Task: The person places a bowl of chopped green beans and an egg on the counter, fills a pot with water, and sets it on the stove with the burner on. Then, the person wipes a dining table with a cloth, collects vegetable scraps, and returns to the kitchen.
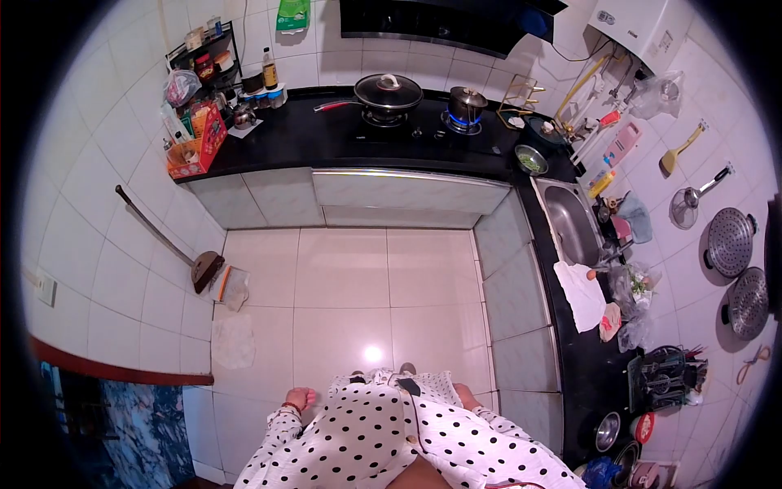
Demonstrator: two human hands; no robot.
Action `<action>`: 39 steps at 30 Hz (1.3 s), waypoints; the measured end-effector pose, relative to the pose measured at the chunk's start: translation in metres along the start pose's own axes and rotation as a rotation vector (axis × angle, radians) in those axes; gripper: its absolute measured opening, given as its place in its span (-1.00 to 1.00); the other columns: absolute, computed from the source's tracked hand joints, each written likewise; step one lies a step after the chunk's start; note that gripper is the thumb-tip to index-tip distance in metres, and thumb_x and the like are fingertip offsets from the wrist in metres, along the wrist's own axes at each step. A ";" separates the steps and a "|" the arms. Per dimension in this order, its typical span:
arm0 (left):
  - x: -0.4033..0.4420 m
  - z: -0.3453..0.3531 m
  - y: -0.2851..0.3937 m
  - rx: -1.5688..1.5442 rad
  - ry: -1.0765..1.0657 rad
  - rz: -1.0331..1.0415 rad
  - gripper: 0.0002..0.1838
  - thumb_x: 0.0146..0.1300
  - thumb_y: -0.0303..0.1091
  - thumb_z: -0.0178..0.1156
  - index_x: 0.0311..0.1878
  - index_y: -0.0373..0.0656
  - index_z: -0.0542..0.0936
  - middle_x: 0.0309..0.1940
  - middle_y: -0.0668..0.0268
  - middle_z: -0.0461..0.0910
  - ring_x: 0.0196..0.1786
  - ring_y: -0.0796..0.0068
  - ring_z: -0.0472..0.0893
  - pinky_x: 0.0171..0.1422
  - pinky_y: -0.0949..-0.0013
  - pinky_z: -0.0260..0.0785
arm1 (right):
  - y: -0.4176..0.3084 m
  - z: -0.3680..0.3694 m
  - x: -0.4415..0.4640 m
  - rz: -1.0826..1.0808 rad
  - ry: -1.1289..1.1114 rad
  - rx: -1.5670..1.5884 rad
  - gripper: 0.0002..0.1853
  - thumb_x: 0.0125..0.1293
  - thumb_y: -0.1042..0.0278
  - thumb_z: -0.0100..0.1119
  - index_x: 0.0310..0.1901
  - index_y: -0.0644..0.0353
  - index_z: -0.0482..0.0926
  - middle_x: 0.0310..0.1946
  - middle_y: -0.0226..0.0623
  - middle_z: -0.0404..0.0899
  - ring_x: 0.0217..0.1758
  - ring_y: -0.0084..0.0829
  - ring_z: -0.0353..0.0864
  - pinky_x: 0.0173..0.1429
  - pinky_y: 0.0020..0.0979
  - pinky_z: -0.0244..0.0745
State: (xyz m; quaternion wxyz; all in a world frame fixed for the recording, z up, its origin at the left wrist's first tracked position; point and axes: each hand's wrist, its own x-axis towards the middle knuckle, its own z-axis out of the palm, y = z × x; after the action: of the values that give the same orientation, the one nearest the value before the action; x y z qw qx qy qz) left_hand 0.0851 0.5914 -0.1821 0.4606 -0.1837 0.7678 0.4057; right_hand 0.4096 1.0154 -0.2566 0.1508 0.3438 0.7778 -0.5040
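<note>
My left hand (300, 398) hangs at the left side of my polka-dot clothing (366, 432), with a red band at the wrist. Its fingers look curled, but whether they hold anything is too small to tell. On the other side, my right hand (467, 396) is partly hidden by the clothing, and its fingers cannot be made out. Neither hand touches the counter. Far ahead, a lidded pan (388, 93) with a red handle rests on the left burner. A small lidded pot (467, 103) stands over a blue flame on the right burner.
A black counter (277, 151) runs ahead and along the right, with a sink (572, 224), a bowl of greens (531, 160) and a white cloth (581, 295). An orange-red box (199, 151) stands at the back left. A dustpan (207, 270) leans by the left wall.
</note>
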 end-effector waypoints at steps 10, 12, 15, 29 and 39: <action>0.001 -0.001 0.000 -0.092 -0.017 -0.044 -0.48 0.44 0.02 -0.28 -0.23 -0.08 0.63 -0.34 0.38 0.67 -0.44 0.55 0.57 -0.41 0.40 0.36 | -0.005 0.006 0.009 -0.039 -0.003 -0.015 -0.51 0.13 0.00 0.15 0.03 0.13 0.51 -0.02 -0.04 0.51 0.04 -0.04 0.51 0.07 -0.22 0.44; 0.000 0.001 0.001 -0.096 -0.010 -0.041 -0.49 0.45 0.01 -0.27 -0.25 -0.12 0.60 -0.39 0.36 0.64 -0.47 0.54 0.55 -0.45 0.42 0.35 | -0.004 0.006 0.009 -0.039 -0.004 -0.017 -0.50 0.13 0.00 0.16 0.04 0.12 0.50 -0.01 -0.05 0.50 0.04 -0.04 0.50 0.07 -0.22 0.44; 0.001 0.001 0.000 -0.071 -0.024 -0.044 -0.49 0.45 0.00 -0.29 -0.23 -0.09 0.62 -0.35 0.38 0.66 -0.44 0.55 0.56 -0.41 0.40 0.36 | -0.002 0.006 0.009 -0.037 -0.007 -0.014 -0.49 0.13 -0.01 0.17 0.06 0.12 0.49 0.01 -0.06 0.49 0.06 -0.04 0.49 0.08 -0.22 0.44; 0.013 -0.004 -0.012 -0.067 -0.054 0.011 -0.56 0.45 -0.11 -0.25 -0.18 -0.10 0.62 -0.30 0.38 0.68 -0.39 0.53 0.60 -0.35 0.44 0.40 | 0.004 0.001 0.004 0.003 -0.006 0.025 -0.41 0.13 -0.07 0.20 0.14 0.08 0.43 0.10 -0.10 0.43 0.12 -0.07 0.45 0.10 -0.24 0.42; -0.021 0.004 0.011 -0.019 -0.003 -0.067 -0.78 0.33 -0.30 -0.05 -0.24 -0.09 0.59 -0.48 0.46 0.57 -0.53 0.66 0.47 -0.53 0.51 0.26 | 0.005 0.006 0.012 -0.011 -0.028 0.024 -0.35 0.13 -0.10 0.22 0.20 0.06 0.39 0.16 -0.13 0.39 0.16 -0.08 0.41 0.12 -0.25 0.40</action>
State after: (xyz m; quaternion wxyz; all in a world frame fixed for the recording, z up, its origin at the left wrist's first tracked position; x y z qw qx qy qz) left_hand 0.0909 0.5997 -0.1605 0.4735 -0.2132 0.7565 0.3975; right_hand 0.4041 1.0165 -0.2697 0.1548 0.3342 0.7713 -0.5190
